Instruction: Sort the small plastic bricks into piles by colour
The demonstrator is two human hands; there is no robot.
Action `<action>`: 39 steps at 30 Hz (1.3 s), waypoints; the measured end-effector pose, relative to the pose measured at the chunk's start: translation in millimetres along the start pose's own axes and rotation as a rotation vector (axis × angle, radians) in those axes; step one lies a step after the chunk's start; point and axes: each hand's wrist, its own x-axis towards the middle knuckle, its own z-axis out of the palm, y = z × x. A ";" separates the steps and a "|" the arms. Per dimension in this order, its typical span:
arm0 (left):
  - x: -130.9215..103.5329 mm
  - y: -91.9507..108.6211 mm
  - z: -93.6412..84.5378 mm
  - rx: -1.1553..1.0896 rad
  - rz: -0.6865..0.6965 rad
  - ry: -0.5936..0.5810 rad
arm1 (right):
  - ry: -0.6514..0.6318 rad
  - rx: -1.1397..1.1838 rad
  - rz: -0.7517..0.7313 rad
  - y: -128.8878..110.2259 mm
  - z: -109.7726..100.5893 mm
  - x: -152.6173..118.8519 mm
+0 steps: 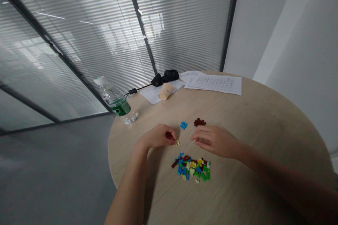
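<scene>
The fingers (172,132) of the left hand (157,136) are bent, with their tips down at a few cream bricks (177,143) on the counter (264,112); whether they pinch one or only touch it, I cannot tell. The right hand (215,141) is palm down, its fingers curled, with thumb and forefinger close together; whether anything small sits between those tips is too fine to make out. The two hands face each other, with a gap of bare wood between them.

Nearer the person, below that gap, lies the mixed pile (193,165): blue, green, yellow, cream, dark brown and a little red, spread loosely. One more cream brick (197,180) lies just off its near edge. Beyond the hands are two small heaps, apart from each other: blue bricks (183,125) on the left and brown bricks (200,122) on the right, these just past the right hand's fingers.

Near the left edge of the counter is a clear bottle (120,107) with a green label and a white cap. At the far side, a cup (164,92) lies on its side on a sheet (151,95), near a black bundle (170,75) and a cord (144,87). Printed papers (216,83) overlap to their right. Behind stand blinds (185,24) behind glass.
</scene>
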 end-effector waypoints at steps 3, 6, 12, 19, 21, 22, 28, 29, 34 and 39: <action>-0.5 1.4 -0.4 -0.007 0.003 -0.010 | -0.038 0.016 0.005 -0.7 -0.7 0.4; -1.3 5.4 -1.5 0.033 0.015 0.016 | -0.132 0.058 -0.006 -2.1 -4.2 1.0; 0.7 13.5 3.0 0.003 0.075 -0.014 | -0.357 0.172 0.005 -6.8 -10.5 0.4; 6.8 9.8 8.3 0.023 0.164 -0.014 | -0.412 0.204 0.011 -9.1 -9.5 -0.1; 7.3 7.9 8.9 0.008 0.155 -0.020 | -0.409 0.212 -0.009 -9.9 -8.6 -0.1; 7.4 7.1 9.3 -0.006 0.140 -0.024 | -0.409 0.210 -0.016 -10.4 -8.1 -0.1; 7.7 5.7 11.7 -0.071 0.054 -0.074 | -0.429 0.167 -0.001 -12.1 -4.9 -0.5; 7.9 6.1 11.9 -0.069 0.054 -0.071 | -0.427 0.169 0.002 -12.1 -4.6 -0.5; 8.6 9.1 10.6 -0.010 0.120 0.038 | -0.412 0.207 -0.005 -12.7 -5.3 0.9; 8.6 12.6 7.3 0.000 0.157 0.198 | -0.421 0.211 0.009 -10.8 -4.5 1.6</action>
